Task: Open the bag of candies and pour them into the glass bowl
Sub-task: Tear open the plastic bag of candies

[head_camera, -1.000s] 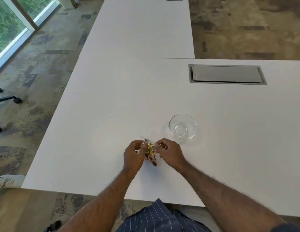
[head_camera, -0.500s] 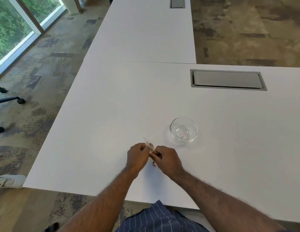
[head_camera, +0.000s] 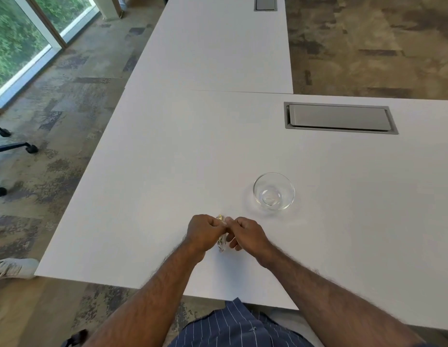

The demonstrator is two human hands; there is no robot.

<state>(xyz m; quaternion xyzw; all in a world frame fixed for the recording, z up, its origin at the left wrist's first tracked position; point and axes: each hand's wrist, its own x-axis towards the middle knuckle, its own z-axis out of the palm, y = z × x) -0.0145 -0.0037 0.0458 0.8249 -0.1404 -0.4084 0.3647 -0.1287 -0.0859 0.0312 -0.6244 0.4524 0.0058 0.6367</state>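
Observation:
A small clear bag of gold-wrapped candies (head_camera: 221,242) is held between both hands just above the white table (head_camera: 168,171). My left hand (head_camera: 204,232) pinches its top from the left and my right hand (head_camera: 245,234) pinches it from the right, fingers closed on the plastic. Most of the bag is hidden behind the knuckles; only a thin strip shows between them. The empty glass bowl (head_camera: 273,191) stands on the table a short way beyond and to the right of my right hand.
A grey cable hatch (head_camera: 339,118) is set flush into the table at the back right. A second white table (head_camera: 218,46) adjoins at the back. An office chair base (head_camera: 7,146) stands on the floor to the left.
My two hands have drawn closer together over the bag, hiding most of it. The camera has tilted, so the hands and bowl sit lower in view.

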